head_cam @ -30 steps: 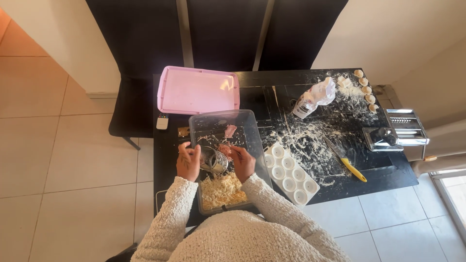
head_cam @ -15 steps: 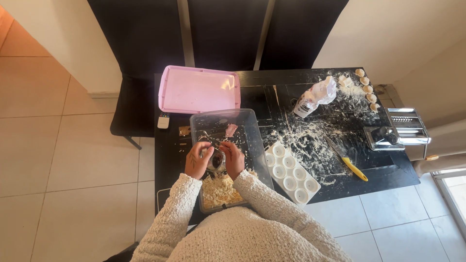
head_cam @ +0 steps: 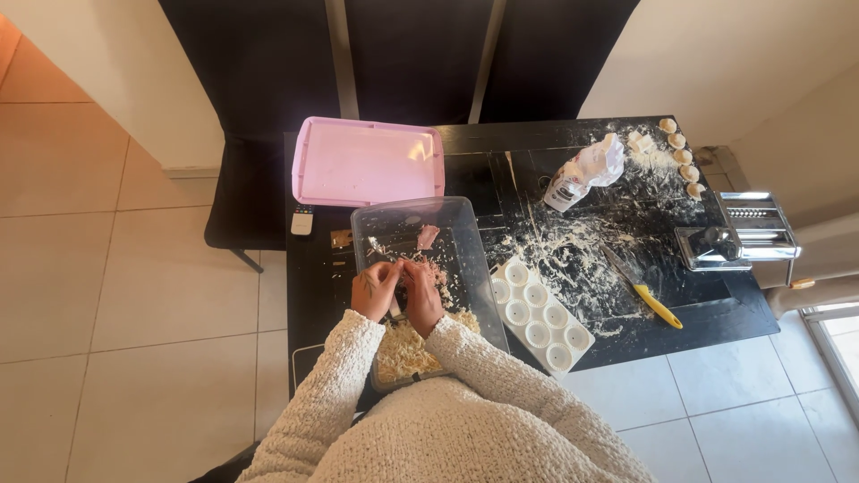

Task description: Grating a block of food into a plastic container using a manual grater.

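Observation:
My left hand point(head_cam: 374, 288) and my right hand point(head_cam: 420, 292) are pressed together over a clear plastic tub point(head_cam: 447, 211) on the black table point(head_cam: 313, 277). Their fingertips meet and close around a small metal cup point(head_cam: 394, 309), of which only a sliver shows between the palms. Pale crumbly mix point(head_cam: 403, 351) fills the tub's near end, just under my wrists. A pinkish scrap point(head_cam: 428, 237) lies at the tub's far end. What is inside the cup is hidden.
A pink tray point(head_cam: 367, 161) lies behind the tub. To the right are a white mould with round cups point(head_cam: 540, 315), a yellow-handled knife point(head_cam: 646, 300), spilled flour point(head_cam: 573, 246), a flour bag point(head_cam: 583, 172), small dough pieces point(head_cam: 682, 161) and a metal pasta machine point(head_cam: 738, 234).
My hands have drawn closer together around the metal cup, which was plainly visible between them a second ago and is now almost covered.

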